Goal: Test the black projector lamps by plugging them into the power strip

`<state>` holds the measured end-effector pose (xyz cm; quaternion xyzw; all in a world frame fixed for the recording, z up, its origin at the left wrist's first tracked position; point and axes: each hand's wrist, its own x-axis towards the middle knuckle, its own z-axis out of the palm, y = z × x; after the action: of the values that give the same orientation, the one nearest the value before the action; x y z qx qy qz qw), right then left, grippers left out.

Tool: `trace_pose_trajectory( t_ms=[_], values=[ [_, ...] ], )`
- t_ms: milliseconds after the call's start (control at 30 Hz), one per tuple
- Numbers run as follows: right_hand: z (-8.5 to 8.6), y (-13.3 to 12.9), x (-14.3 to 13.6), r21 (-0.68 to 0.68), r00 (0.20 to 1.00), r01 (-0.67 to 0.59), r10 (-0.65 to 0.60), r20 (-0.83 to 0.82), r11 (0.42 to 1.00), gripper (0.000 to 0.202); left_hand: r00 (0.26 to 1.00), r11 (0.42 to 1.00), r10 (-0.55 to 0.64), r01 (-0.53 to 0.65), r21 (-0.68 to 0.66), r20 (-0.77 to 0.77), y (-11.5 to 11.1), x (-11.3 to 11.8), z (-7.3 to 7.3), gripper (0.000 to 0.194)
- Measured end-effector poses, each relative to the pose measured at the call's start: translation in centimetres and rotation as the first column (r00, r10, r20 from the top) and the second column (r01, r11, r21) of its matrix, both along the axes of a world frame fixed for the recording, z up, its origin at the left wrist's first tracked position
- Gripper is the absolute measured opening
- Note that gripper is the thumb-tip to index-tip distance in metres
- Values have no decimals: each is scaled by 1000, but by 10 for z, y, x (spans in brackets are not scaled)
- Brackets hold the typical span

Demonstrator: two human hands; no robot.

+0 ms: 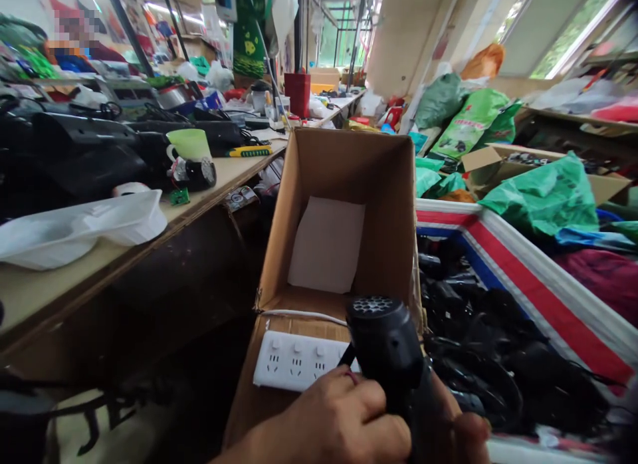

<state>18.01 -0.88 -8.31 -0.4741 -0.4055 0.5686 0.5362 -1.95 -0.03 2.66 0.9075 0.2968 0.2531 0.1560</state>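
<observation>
In the head view a black hair dryer (386, 348) is held up over the front of the cardboard box, its round silver grille tilted upward. My left hand (343, 411) is closed at the near left side of the dryer, a short black piece showing above its fingers. On the right, my right hand (466, 421) wraps around the dryer's lower part, mostly hidden behind it. Just beyond my left hand lies a white power strip (294, 361) on a cardboard flap. Behind it, the open cardboard box (282, 244) has a loose cardboard sheet (326, 244) inside.
To the right stands a striped woven bag (538, 271) full of black dryer-like items (488, 357). A workbench (199, 208) on the left bears a white tray (84, 228), a green cup (192, 145) and a yellow-green cutter (249, 151). Green plastic bags (543, 191) lie at the right.
</observation>
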Motion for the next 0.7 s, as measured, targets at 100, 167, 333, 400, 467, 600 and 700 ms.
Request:
trace_pose_trajectory(
  t_ms=[100,167,333,400,467,600,700],
  values=[
    [4,-4,-2,-22,998,-24,22,-66,999,64,998,990,26,-17,141,-62,-2,0,7,21],
    [6,-6,0,-53,992,-48,41,-123,997,60,991,963,131,-132,233,21,-2,-3,6,16],
    [6,-10,14,-72,963,-89,67,-260,993,51,906,933,310,-348,89,290,4,-15,7,62],
    [6,-11,17,-63,961,-87,67,-268,994,55,926,974,222,-226,-23,305,7,-16,10,71],
    [7,-13,16,-105,962,-48,17,-272,993,60,922,989,144,-120,-89,359,8,-15,12,66],
    [14,-17,10,-195,951,25,-83,-297,980,70,896,987,130,-76,-143,423,5,-10,8,37],
    [18,-18,8,-208,944,35,-101,-314,977,63,876,989,129,-83,-118,465,2,-10,2,29]
  ],
)
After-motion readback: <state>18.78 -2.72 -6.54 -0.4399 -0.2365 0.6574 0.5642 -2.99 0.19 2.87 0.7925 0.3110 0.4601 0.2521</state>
